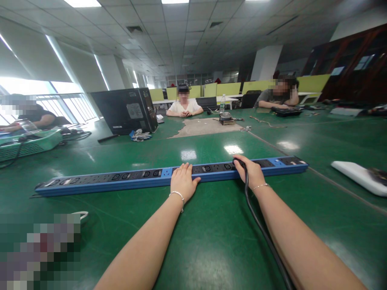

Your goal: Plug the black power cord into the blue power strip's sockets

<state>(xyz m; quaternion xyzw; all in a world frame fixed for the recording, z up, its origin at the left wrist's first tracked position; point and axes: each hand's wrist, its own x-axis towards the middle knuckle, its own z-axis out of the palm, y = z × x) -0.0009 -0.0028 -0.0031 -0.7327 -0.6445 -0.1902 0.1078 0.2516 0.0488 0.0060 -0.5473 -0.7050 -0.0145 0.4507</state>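
A long blue power strip (pixel 105 187) with a row of black sockets lies across the green table. My left hand (pixel 183 183) rests flat over its middle, fingers on the top face and thumb out to the right. Further right, my right hand (pixel 249 171) is closed around the plug end of a black cable (pixel 256 219), against the strip's sockets. The plug itself is mostly hidden by the fingers. From there the cable runs down along my right forearm.
On the green table (pixel 211 233) stand a black computer case (pixel 123 110), gloves (pixel 140 135), a green basket (pixel 36 145) and a white object (pixel 359 177). A pixelated item (pixel 42 249) lies lower left. Three people sit around the table.
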